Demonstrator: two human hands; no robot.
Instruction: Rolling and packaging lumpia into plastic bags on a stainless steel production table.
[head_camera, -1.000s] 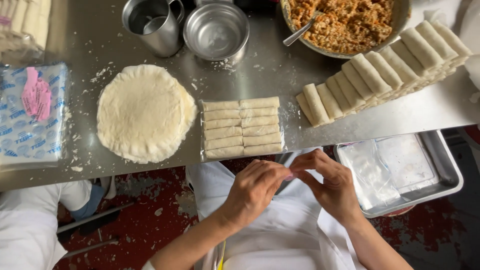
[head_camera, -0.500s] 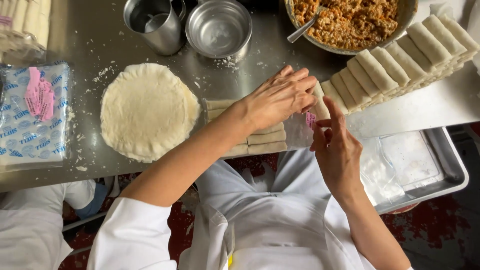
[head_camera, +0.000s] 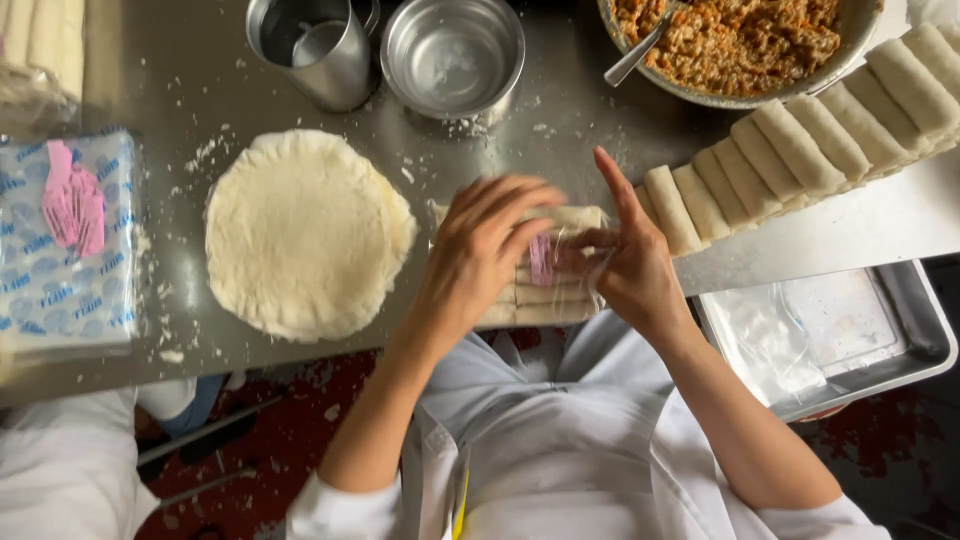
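Note:
My left hand (head_camera: 480, 260) hovers, blurred, with fingers spread over a neat stack of pale rolled wraps (head_camera: 560, 300) near the steel table's front edge. My right hand (head_camera: 625, 265) pinches a clear plastic bag (head_camera: 590, 272) with a small pink slip (head_camera: 541, 260) in it, held just over the same stack. The left fingertips reach the bag's pink slip; whether they grip it is unclear. A round stack of flat dough sheets (head_camera: 305, 235) lies to the left of my hands.
A long row of finished rolls (head_camera: 800, 150) runs to the right. A bowl of orange-brown filling with a spoon (head_camera: 740, 40), an empty steel bowl (head_camera: 452, 55) and a steel jug (head_camera: 310, 45) stand at the back. A packet of wrappers (head_camera: 65, 240) lies left. A steel tray with plastic bags (head_camera: 830, 335) sits lower right.
Both hands rose from my lap to the table. The left hand has drawn back from the row of rolls to the stack, and the right hand has brought the bag down onto it.

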